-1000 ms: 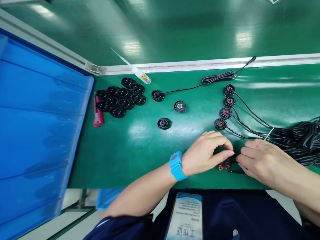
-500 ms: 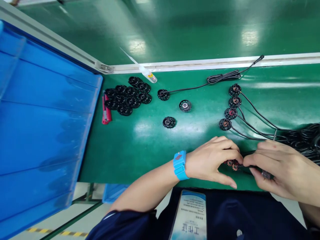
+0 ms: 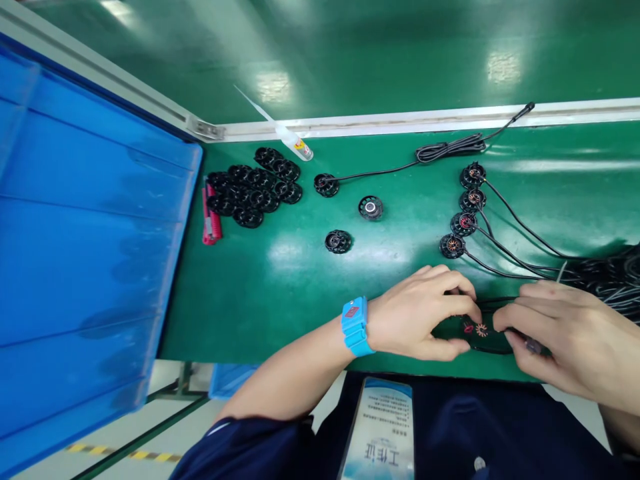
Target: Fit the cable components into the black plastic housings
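My left hand [image 3: 425, 310], with a blue wrist strap [image 3: 355, 327], is closed in a pinch on a small copper-wound motor part [image 3: 477, 329] near the table's front edge. My right hand [image 3: 560, 330] is closed on the thin black cable [image 3: 487, 347] attached to that part, just to its right. A column of several similar wired motor parts [image 3: 463, 223] lies just beyond my hands, their cables running right into a black cable bundle [image 3: 613, 280].
A pile of black round covers [image 3: 255, 187] lies at the back left beside a red tool [image 3: 209, 217]. Three loose covers [image 3: 339, 241] and a glue bottle [image 3: 295, 145] lie mid-table. A coiled cable [image 3: 450, 148] is at the back. A blue tray [image 3: 85, 240] fills the left.
Both hands have closed in tighter on the small motor part, the left thumb curling under it. The part has turned slightly between my fingers.
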`<control>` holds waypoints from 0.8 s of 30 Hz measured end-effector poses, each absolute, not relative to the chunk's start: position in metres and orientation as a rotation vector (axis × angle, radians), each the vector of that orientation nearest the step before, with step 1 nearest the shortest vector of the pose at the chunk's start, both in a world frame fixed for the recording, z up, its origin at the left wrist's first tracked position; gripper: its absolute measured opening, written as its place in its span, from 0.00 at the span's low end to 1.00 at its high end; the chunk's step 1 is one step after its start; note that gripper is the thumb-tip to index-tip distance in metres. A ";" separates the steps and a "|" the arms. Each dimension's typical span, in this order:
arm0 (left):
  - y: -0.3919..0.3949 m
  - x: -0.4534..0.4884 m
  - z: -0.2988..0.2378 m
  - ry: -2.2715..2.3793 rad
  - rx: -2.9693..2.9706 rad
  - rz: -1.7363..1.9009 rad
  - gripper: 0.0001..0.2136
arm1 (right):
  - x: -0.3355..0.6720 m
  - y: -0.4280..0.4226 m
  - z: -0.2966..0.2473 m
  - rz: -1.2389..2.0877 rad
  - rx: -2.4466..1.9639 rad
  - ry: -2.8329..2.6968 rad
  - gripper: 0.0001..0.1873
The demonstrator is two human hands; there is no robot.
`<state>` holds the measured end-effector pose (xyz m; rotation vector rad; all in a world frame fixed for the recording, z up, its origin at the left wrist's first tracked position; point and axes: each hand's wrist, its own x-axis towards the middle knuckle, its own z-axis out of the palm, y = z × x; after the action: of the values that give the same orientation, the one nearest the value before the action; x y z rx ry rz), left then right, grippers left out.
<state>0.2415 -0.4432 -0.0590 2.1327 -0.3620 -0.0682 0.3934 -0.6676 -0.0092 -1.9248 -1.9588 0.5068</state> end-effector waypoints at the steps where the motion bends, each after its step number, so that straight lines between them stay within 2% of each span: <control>1: -0.444 0.241 -0.060 -0.363 2.119 -0.055 0.15 | 0.394 -0.667 -0.007 0.497 -1.907 -1.937 0.07; 5: -0.445 0.242 -0.062 -0.304 1.972 0.021 0.18 | 0.396 -0.662 -0.001 0.426 -1.879 -1.823 0.07; 9: -0.445 0.243 -0.056 -0.139 1.500 -0.020 0.23 | 0.397 -0.657 0.001 0.364 -1.843 -1.700 0.07; 16: -0.453 0.242 -0.053 0.037 1.013 -0.112 0.10 | 0.394 -0.647 0.002 0.284 -1.846 -1.594 0.04; 24: -0.461 0.239 -0.050 0.075 1.113 0.048 0.09 | 0.390 -0.637 0.003 0.362 -1.797 -1.455 0.08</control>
<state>0.2386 -0.4608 -0.0502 1.1134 0.0753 0.0475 0.3895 -0.6366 0.0027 -1.7968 -1.4552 0.3625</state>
